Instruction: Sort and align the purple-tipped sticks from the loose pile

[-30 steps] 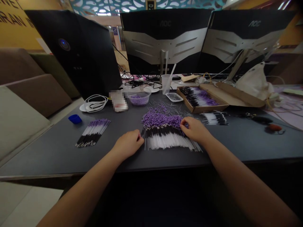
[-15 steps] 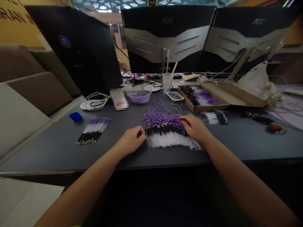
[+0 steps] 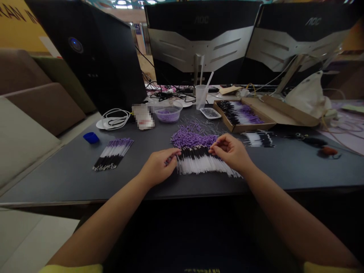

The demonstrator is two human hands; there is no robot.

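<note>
In the head view, a dense row of thin white sticks with black sections and pale tips (image 3: 199, 163) lies on the dark table in front of me. A heap of small purple pieces (image 3: 193, 134) lies just behind it. My left hand (image 3: 160, 165) is at the row's left end, fingers curled, with a gap between thumb and forefinger; nothing shows in it. Over the right part of the row, my right hand (image 3: 231, 151) pinches thumb and fingertips together; what sits between them is too small to make out.
Purple-ended sticks (image 3: 113, 153) lie at left near a blue cup (image 3: 91, 137). Behind the heap stand a clear bowl (image 3: 167, 113) and a small tray (image 3: 210, 113). An open cardboard box (image 3: 250, 129) of sticks and loose white-and-black sticks (image 3: 258, 139) are at right. Monitors (image 3: 201, 41) stand behind.
My right hand has moved from the purple heap left and toward me, over the sticks' black sections. My left hand's fingers have loosened from a closed curl and reach the row's edge.
</note>
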